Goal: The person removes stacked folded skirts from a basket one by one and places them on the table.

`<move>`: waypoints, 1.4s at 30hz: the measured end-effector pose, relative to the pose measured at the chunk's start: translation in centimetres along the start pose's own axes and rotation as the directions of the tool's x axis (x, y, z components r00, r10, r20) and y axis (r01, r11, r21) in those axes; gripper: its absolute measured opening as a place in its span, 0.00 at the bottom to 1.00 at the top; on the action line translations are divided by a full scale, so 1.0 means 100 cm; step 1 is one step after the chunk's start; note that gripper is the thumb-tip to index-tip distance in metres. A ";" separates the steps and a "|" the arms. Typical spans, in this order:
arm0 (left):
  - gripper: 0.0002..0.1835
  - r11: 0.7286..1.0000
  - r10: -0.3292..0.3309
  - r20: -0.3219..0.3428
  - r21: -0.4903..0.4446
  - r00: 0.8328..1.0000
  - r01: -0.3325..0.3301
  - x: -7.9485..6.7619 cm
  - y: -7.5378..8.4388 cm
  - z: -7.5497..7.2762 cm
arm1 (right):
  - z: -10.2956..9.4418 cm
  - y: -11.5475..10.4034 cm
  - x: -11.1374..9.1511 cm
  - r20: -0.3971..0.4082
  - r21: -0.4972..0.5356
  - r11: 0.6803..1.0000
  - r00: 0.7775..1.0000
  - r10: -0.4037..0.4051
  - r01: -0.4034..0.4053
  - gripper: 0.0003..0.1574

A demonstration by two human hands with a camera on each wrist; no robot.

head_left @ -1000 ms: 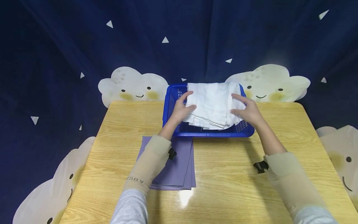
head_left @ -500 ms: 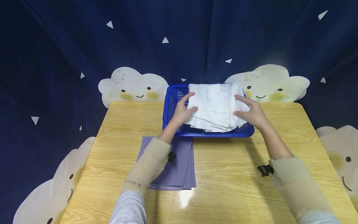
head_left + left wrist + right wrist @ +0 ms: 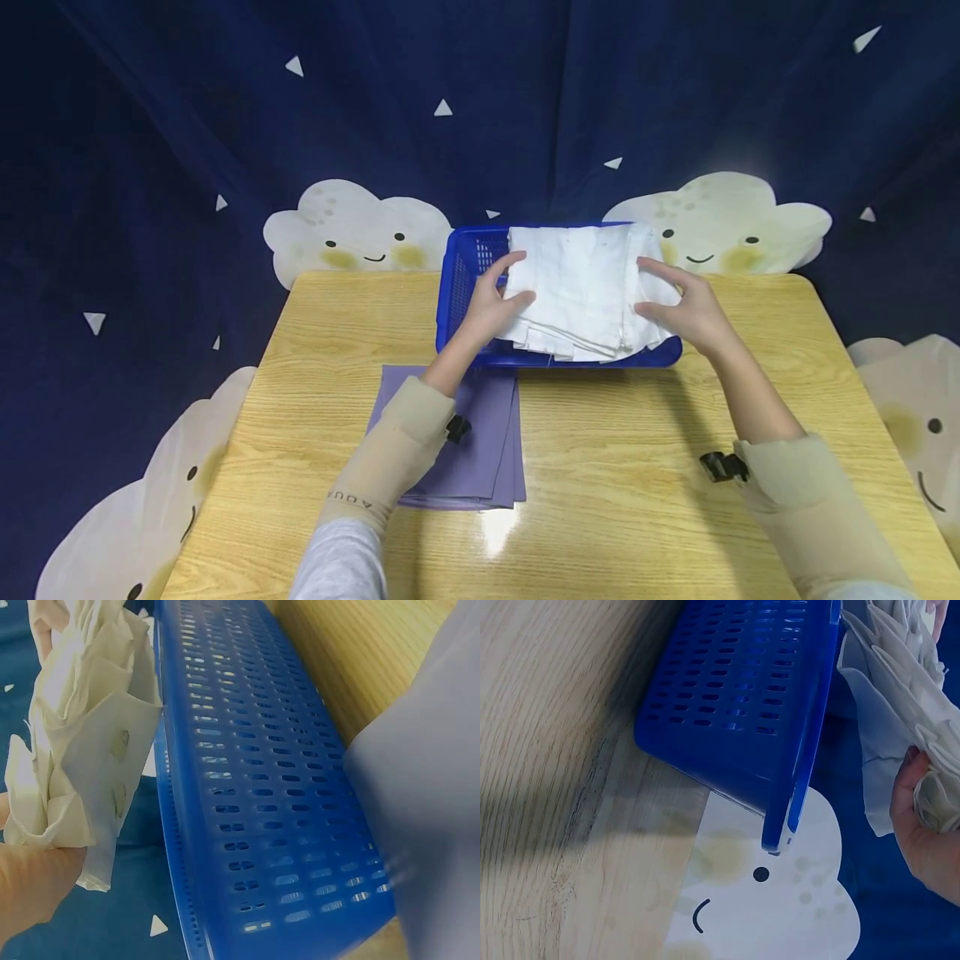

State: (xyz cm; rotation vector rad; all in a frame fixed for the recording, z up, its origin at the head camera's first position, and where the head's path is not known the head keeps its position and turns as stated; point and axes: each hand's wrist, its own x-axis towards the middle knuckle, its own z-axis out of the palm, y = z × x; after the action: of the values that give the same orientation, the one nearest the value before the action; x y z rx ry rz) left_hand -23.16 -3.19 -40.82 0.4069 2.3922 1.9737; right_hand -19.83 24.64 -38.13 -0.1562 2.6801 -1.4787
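Both hands hold a folded stack of white cloth (image 3: 577,287) over a blue perforated plastic basket (image 3: 447,308). My left hand (image 3: 491,308) grips the left end of the stack, thumb nearer me and fingers curled round the edge. At the opposite end, my right hand (image 3: 690,308) pinches the cloth the same way. Several pleated layers of the cloth (image 3: 90,750) show in the left wrist view, raised above the rim of the basket (image 3: 247,750). In the right wrist view a loose flap of the cloth (image 3: 874,750) hangs down beside the fingers. The stack hides much of the basket's inside.
A stack of flat purple sheets (image 3: 480,450) lies on the wooden table (image 3: 600,467) in front of the basket, partly under the left forearm. Behind the table hangs a dark blue curtain (image 3: 495,125) with white clouds and triangles.
Both hands have moved slightly to the right and toward me, carrying the white cloth stack along. The basket and the purple sheets have stayed in place.
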 end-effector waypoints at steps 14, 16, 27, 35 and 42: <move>0.32 0.999 0.040 -0.003 -0.015 0.999 -0.041 -0.012 0.011 0.002 | -0.006 -0.006 -0.017 -0.013 -0.001 1.000 1.000 -0.002 0.002 0.40; 0.32 0.999 0.043 0.001 -0.016 0.999 -0.043 -0.014 0.012 0.002 | -0.006 -0.008 -0.019 -0.015 0.005 1.000 1.000 -0.005 0.005 0.40; 0.30 0.994 0.102 0.013 -0.040 0.995 -0.101 -0.039 0.048 0.001 | -0.008 -0.009 -0.034 0.000 0.002 1.000 1.000 -0.004 0.004 0.41; 0.31 0.990 0.125 0.004 -0.069 0.992 -0.125 -0.038 0.018 0.009 | -0.007 -0.009 -0.045 -0.013 -0.004 1.000 1.000 -0.006 0.006 0.40; 0.31 0.990 0.123 -0.002 -0.065 0.992 -0.123 -0.046 0.018 0.012 | -0.007 -0.006 -0.054 -0.012 -0.021 1.000 1.000 -0.003 0.003 0.40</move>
State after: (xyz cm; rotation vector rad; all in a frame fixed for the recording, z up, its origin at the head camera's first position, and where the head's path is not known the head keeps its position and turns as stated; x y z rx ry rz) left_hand -18.15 -2.67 -40.05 0.5667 2.3479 2.0920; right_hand -14.57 25.54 -37.14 -0.1527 2.7070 -1.4574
